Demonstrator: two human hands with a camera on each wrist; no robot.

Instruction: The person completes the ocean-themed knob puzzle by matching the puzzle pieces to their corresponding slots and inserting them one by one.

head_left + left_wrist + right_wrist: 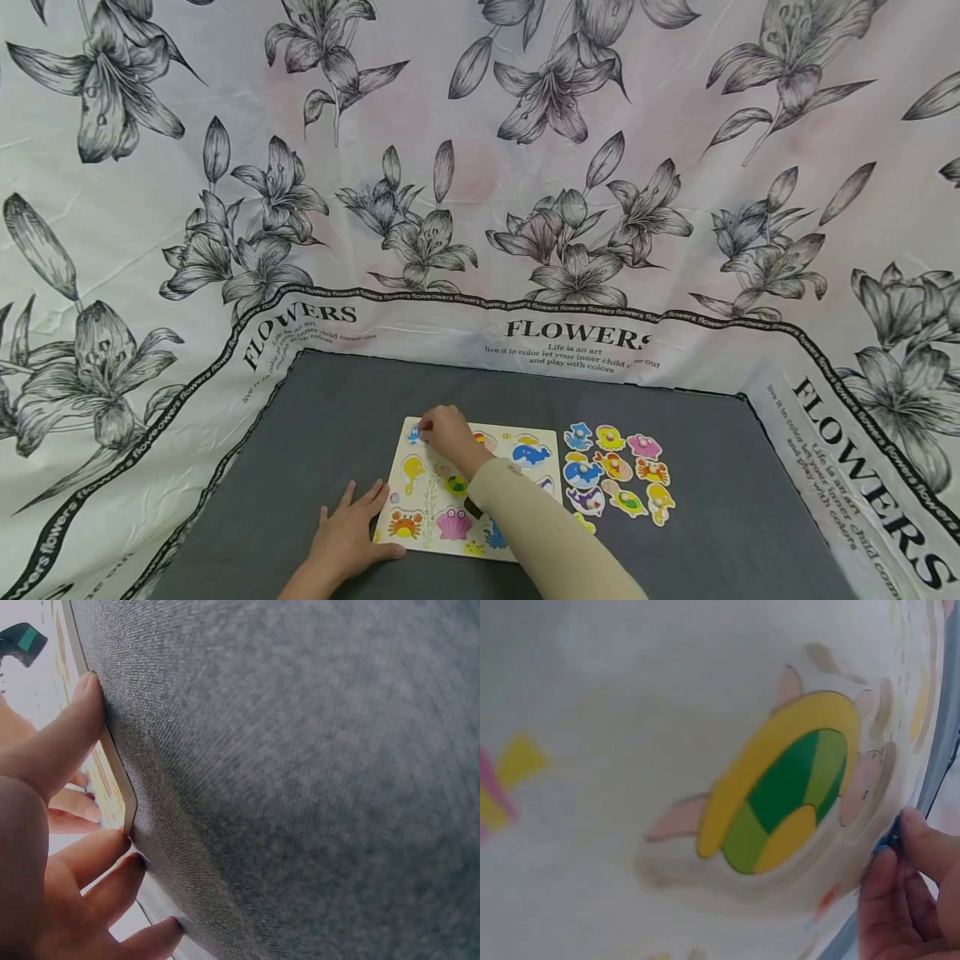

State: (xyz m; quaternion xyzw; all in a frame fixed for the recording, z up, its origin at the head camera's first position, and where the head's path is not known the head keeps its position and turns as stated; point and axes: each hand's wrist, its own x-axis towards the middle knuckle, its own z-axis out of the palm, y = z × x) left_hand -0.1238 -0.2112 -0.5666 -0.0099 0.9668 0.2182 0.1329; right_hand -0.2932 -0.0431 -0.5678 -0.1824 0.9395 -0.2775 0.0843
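A pale puzzle board point(435, 546) with printed sea animals lies flat on the dark grey table. My left hand point(343, 533) rests at its near left corner, fingers spread; in the left wrist view the thumb point(88, 694) lies along one edge and a fingertip touches the corner. Over the board's far left corner, my right hand point(447, 432) pinches a small blue piece point(889, 838) between thumb and fingers, which cover most of its shape. A green and yellow turtle picture point(787, 791) shows in a shallow recess beside that hand. The right forearm hides part of the board.
Right of the board lie several knobbed puzzle pieces, among them a blue whale point(582, 473), a pink shell point(644, 447), a crab point(652, 472) and a turtle point(628, 502). A flower-printed cloth point(420, 333) stands around the table's back and sides.
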